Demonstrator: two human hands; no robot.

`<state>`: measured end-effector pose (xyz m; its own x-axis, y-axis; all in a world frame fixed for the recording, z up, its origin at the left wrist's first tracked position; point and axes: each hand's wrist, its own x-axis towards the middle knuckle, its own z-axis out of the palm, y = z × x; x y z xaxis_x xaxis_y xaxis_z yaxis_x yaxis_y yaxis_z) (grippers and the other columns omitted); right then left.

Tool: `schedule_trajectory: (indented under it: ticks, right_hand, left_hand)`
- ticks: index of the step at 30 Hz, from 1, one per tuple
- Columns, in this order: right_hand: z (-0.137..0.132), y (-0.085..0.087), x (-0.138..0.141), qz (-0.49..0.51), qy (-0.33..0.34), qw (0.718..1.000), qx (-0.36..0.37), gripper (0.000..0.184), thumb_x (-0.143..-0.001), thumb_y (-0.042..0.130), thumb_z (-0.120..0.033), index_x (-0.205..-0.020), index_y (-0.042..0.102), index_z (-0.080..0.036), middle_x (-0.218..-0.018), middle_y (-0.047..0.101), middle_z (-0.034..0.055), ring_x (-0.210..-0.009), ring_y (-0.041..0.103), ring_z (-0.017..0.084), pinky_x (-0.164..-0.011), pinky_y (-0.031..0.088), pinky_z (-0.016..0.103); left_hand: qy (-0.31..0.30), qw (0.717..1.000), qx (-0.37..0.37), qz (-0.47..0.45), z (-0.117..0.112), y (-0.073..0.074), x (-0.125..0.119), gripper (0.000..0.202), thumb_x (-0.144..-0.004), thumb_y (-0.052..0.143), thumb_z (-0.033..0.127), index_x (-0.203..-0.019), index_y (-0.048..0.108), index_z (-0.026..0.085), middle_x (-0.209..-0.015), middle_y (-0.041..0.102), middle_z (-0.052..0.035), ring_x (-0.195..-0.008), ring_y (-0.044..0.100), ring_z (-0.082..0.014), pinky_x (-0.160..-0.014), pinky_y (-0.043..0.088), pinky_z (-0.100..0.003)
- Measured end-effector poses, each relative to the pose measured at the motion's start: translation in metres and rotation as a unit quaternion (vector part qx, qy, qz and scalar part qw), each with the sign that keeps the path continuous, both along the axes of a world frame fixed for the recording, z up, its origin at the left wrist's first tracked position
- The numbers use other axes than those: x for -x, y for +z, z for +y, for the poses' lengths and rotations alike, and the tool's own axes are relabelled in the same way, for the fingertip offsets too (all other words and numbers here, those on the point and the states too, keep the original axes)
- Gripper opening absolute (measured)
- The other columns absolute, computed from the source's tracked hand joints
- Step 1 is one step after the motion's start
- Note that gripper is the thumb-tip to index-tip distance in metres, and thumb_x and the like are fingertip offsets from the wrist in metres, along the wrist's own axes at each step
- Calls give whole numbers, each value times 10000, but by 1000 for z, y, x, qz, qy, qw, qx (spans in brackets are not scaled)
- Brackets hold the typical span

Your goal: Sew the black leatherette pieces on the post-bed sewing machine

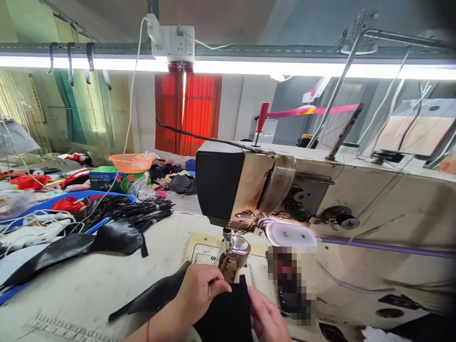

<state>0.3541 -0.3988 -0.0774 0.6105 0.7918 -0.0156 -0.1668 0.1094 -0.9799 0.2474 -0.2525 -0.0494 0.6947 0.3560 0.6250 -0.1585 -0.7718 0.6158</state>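
In the head view, the left hand (199,290) has its thumb bent in close to the index finger, closed on the upper left edge of a matte black, flat piece of fabric (226,313). The right hand (269,316) is curled closed on the fabric's right edge, near a narrow raised fold; some of its fingers are hidden, so how tightly it grips cannot be told.

The fabric is between the two hands, just in front of the metal needle-and-presser area (231,254) of a cream, rust-stained sewing machine (245,190); whether they touch is unclear. A shiny black, leather-like strip (153,297) lies on the pale worktable (89,294), partly behind the left hand. A thin red cord (148,330) circles the left wrist.
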Motion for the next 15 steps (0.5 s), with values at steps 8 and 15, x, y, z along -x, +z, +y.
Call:
schedule_trajectory:
  ticks: [8,15]
  right_hand:
    - [1,14,0,-18,-48,998,43,473,-602,803,-609,-749,691,-174,-625,577,-26,-557,469,89,-449,345,167]
    - [-5,23,-21,-17,56,994,93,460,-653,766,-604,-618,667,-157,-482,512,-43,-457,437,72,-465,379,196]
  left_hand:
    - [-12,994,-75,79,-19,4,-2,471,-710,751,581,-978,714,195,-791,690,-41,-747,612,-198,-699,426,-289]
    - [0,978,102,183,-28,10,2,233,-629,854,153,-772,673,184,-752,669,16,-718,597,-155,-666,400,-236]
